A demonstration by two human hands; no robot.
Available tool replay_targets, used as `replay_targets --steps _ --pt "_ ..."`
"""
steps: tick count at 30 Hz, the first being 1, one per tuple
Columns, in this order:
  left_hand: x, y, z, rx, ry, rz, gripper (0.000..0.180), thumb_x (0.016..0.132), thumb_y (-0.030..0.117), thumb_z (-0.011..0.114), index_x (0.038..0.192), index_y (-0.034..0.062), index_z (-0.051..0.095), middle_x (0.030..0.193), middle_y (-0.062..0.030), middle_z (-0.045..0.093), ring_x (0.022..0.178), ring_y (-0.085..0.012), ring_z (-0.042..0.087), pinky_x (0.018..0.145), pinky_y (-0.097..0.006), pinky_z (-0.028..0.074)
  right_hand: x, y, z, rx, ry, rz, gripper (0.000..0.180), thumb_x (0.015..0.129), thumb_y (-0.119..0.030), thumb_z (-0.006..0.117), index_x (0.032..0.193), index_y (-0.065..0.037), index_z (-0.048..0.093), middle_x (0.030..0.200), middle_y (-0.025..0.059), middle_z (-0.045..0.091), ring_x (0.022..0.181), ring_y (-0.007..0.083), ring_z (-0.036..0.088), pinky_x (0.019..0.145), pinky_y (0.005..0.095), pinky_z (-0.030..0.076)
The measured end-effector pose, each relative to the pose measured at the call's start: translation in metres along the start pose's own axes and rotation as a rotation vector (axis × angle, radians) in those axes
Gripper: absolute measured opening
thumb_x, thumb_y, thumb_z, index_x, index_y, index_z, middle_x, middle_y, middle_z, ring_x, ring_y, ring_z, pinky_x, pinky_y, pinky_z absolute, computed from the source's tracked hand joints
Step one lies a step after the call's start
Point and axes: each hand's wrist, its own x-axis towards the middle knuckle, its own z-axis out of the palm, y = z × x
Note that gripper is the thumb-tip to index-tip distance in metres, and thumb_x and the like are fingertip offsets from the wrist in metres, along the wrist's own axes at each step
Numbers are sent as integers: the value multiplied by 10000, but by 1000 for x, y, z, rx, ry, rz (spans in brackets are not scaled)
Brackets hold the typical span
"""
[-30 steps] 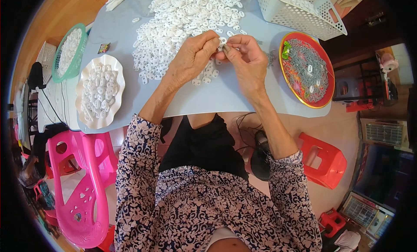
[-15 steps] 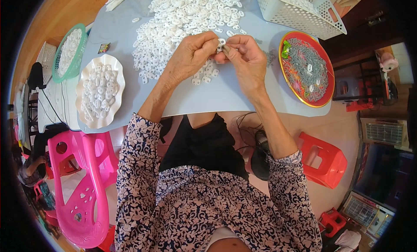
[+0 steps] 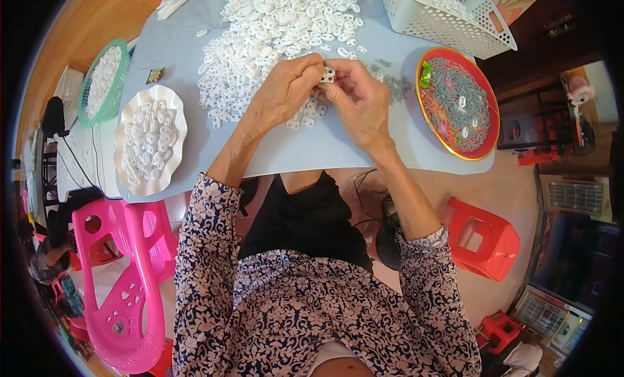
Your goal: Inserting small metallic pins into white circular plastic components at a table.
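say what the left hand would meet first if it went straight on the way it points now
Going up and to the right, the left hand would likely meet the small white piece first, then the right hand just beyond it, though depth is hard to judge here.

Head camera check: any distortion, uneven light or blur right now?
In the head view: pink chair looks stretched near the rim; table paler mid-front than far left; left hand and right hand free of obvious motion blur; fine detail on the white pieces between them unclear.
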Motion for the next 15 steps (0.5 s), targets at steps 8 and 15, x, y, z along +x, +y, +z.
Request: replay_targets --steps 8,15 --pt "-1 -2 6 30 -16 15 223 892 152 414 717 16 438 598 -26 407 584 -89 392 533 -268 380 1 -6 -4 -9 -35 21 176 773 16 639 938 0 578 707 75 621 632 118 615 571 250 494" --pt "-4 2 8 -39 -14 -31 229 898 154 394 733 10 462 622 -29 475 594 -90 440 552 -272 408 2 -8 -8 -14 -58 -8 129 783 11 637 895 20 573 689 84 635 606 106 619 552 237 496"
